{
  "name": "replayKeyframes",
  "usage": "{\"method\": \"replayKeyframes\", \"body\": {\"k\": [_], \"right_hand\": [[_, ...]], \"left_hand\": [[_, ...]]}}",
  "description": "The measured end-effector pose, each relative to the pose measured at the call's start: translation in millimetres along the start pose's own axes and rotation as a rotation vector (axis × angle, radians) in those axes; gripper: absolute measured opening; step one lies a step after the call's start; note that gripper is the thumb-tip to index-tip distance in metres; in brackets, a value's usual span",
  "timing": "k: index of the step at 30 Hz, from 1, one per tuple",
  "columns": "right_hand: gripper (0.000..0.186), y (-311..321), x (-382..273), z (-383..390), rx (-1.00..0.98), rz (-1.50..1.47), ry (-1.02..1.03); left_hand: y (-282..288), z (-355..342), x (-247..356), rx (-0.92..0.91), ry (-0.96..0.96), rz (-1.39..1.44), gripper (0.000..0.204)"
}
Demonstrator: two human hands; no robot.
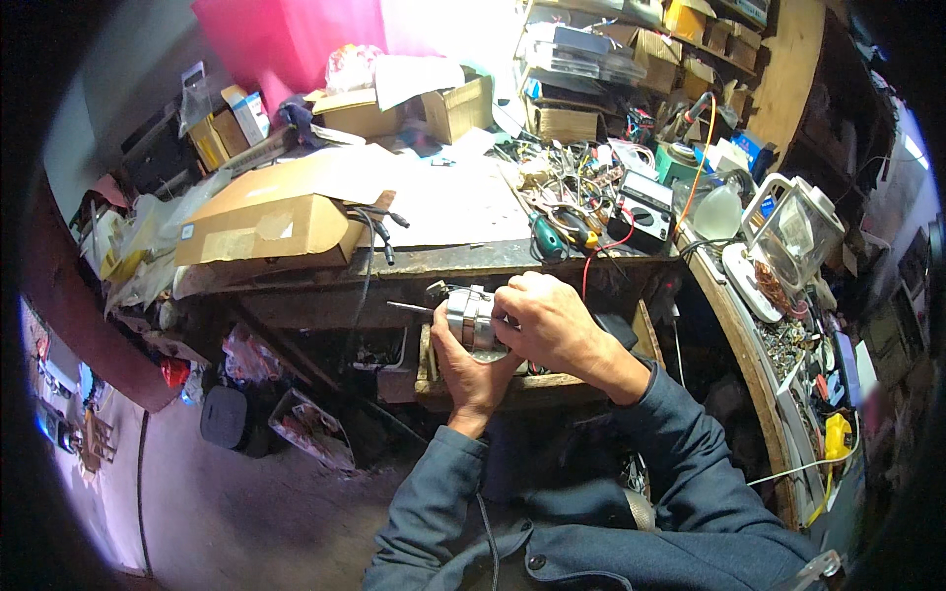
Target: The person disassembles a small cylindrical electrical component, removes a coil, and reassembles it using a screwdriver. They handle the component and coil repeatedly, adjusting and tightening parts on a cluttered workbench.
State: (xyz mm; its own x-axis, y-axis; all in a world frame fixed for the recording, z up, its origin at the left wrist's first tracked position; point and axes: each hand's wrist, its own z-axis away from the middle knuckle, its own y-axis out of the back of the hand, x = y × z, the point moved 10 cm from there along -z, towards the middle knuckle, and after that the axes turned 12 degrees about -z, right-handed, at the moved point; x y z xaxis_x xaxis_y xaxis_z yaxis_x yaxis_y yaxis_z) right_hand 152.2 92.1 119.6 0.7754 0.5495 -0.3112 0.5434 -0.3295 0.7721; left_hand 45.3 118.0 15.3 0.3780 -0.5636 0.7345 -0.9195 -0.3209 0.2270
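Two hands: both grip one small metal motor in front of the person's chest, just below the front edge of the tabletop.
Tabletop point(463, 258): a worn wooden bench, crowded with boxes, papers, wires and tools.
Cardboard box point(266, 225): long and flat, lying at the left end of the tabletop, well apart from the hands.
Blender jug point(800, 229): clear with a white handle, tilted on the side shelf at the right.
Left hand point(471, 366): underneath the motor, palm up, fingers curled around its lower left side.
Right hand point(552, 320): on top and to the right of the motor, fingers closed over its end; the fingertips are hidden behind it.
Motor point(471, 317): silver, ribbed and round, held between the two hands over a small wooden ledge.
Screwdriver point(547, 236): green-handled, lying on the tabletop just above the right hand, not touched.
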Motion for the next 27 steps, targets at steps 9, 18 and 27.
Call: {"method": "replayKeyframes", "body": {"k": [9, 18, 27], "right_hand": [[0.017, -2.4, -3.3, 2.8, 0.009, -0.02, 0.076], [0.014, -0.3, 11.9, 7.0, 0.012, -0.158, 0.124], [0.014, 1.3, -3.9, 5.1, 0.021, -0.029, 0.267]], "left_hand": [[-1.8, 4.7, 10.1, 0.016, -0.1, -0.097, 0.113], [-3.0, 5.4, 12.6, -0.022, -0.079, -0.118, 0.116], [-1.2, 3.1, 11.8, -0.028, -0.075, -0.112, 0.114]]}}
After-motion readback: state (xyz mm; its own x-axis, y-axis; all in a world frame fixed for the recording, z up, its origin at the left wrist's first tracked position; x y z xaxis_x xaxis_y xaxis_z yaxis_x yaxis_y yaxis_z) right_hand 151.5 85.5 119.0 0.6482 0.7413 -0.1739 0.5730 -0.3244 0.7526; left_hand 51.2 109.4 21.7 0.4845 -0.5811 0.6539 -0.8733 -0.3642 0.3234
